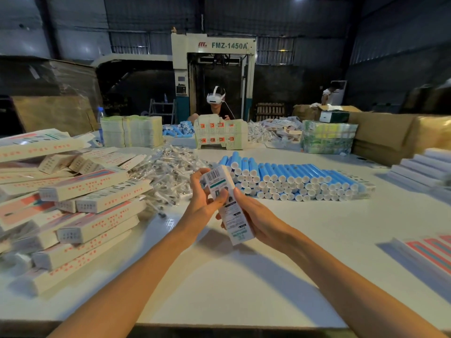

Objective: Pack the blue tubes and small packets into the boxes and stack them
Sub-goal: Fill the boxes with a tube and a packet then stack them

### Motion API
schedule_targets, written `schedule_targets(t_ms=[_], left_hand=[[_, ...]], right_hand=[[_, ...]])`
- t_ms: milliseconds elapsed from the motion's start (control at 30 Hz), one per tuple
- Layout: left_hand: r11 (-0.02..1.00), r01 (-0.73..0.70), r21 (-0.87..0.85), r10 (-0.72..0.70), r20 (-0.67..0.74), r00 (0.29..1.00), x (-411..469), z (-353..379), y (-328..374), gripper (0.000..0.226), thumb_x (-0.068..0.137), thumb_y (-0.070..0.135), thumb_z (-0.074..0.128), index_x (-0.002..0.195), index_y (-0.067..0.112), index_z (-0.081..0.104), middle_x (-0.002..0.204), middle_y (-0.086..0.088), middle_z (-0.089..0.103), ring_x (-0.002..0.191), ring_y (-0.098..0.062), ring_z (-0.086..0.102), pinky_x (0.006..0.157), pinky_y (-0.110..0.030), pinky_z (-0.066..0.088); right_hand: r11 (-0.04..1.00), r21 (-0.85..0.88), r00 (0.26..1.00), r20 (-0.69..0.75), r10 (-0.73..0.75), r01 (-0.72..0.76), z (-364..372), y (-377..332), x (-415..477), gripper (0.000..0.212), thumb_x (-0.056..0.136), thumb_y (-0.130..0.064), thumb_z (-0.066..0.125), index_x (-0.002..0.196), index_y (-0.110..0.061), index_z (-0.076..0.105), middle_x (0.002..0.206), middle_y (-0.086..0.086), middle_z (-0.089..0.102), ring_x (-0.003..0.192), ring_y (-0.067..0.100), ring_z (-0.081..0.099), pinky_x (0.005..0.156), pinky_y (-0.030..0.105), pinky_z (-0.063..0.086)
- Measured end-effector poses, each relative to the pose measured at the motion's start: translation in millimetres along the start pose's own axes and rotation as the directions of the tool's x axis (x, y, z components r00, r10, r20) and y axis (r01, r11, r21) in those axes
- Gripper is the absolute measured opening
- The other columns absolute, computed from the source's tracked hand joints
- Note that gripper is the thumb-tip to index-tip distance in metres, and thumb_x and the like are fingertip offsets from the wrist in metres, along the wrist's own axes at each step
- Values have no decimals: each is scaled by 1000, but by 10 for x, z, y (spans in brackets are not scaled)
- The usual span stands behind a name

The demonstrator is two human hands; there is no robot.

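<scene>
Both my hands hold one long white box [228, 206] tilted above the middle of the white table [244, 276]. My left hand [203, 201] grips its upper part, fingers curled round the top end with the barcode flap. My right hand [251, 213] holds its lower part from the right. Rows of blue tubes [292, 181] with white caps lie stacked just behind the box. A heap of small clear packets [168, 174] lies behind and to the left. Packed boxes [80, 206] are piled at the left.
Flat box blanks [429, 250] lie at the right edge, white stacks [422, 172] further back. Across the table a person in a headset [216, 98] works behind more boxes [220, 135], tubes and bundles [327, 137]. A large machine [213, 69] stands behind.
</scene>
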State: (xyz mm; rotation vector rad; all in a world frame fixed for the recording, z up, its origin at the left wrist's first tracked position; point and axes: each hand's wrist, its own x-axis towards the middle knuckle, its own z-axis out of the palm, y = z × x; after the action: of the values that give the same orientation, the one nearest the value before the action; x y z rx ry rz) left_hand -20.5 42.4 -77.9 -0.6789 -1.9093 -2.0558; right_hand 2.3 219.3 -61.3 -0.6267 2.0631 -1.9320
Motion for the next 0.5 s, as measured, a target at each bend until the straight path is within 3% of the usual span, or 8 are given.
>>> schedule_targets(t_ms=[67, 133, 233, 300, 367, 433, 500], left_hand=[[994, -28, 110, 26, 19, 999, 3, 21, -51, 56, 100, 30, 67, 140, 42, 29, 135, -8, 58, 123, -9, 62, 89, -26, 58], [960, -60, 273, 54, 30, 998, 5, 41, -107, 61, 103, 21, 64, 145, 41, 25, 135, -3, 55, 117, 4, 60, 91, -20, 54], [903, -111, 416, 67, 120, 990, -18, 40, -215, 62, 104, 23, 66, 146, 46, 27, 131, 5, 61, 121, 0, 59, 94, -17, 47], [857, -160, 490, 68, 201, 977, -50, 30, -287, 58, 104, 28, 67, 147, 43, 32, 128, 12, 61, 126, -9, 56, 99, -27, 46], [812, -201, 548, 62, 261, 963, -83, 29, -319, 54, 103, 29, 68, 144, 46, 37, 125, 18, 60, 128, -12, 55, 102, -30, 45], [782, -216, 585, 42, 297, 954, -116, 34, -315, 50, 103, 29, 66, 141, 49, 40, 124, 21, 60, 128, -11, 54, 102, -28, 44], [759, -227, 610, 34, 311, 950, -133, 28, -310, 46, 103, 26, 65, 138, 49, 45, 124, 20, 60, 127, -10, 54, 99, -25, 43]], right_hand=[[993, -118, 997, -75, -13, 4, -25, -45, -91, 42, 102, -65, 45, 130, -41, 65, 113, -1, 74, 100, 15, 71, 92, 35, 58], [959, -283, 984, -176, -23, -28, -111, -112, -260, 42, 104, -62, 44, 139, -44, 54, 127, -10, 68, 107, 9, 67, 96, 34, 54], [830, -549, 940, -325, -108, -95, -414, -137, -663, 42, 108, -49, 45, 148, -34, 44, 139, -4, 54, 110, 12, 59, 91, 32, 49], [685, -693, 874, -453, -173, -224, -671, -73, -1009, 42, 107, -45, 48, 146, -28, 46, 134, 1, 53, 111, 20, 55, 90, 36, 48], [439, -779, 782, -579, -229, -448, -871, 18, -1364, 43, 105, -46, 52, 143, -27, 49, 130, 1, 57, 110, 21, 54, 84, 36, 49], [242, -756, 699, -654, -289, -608, -1024, 138, -1691, 45, 104, -50, 52, 143, -27, 50, 126, -2, 58, 109, 20, 54, 81, 31, 48], [112, -716, 662, -684, -305, -689, -1167, 251, -1972, 46, 102, -52, 52, 141, -27, 51, 123, -2, 57, 113, 22, 53, 88, 34, 46]])
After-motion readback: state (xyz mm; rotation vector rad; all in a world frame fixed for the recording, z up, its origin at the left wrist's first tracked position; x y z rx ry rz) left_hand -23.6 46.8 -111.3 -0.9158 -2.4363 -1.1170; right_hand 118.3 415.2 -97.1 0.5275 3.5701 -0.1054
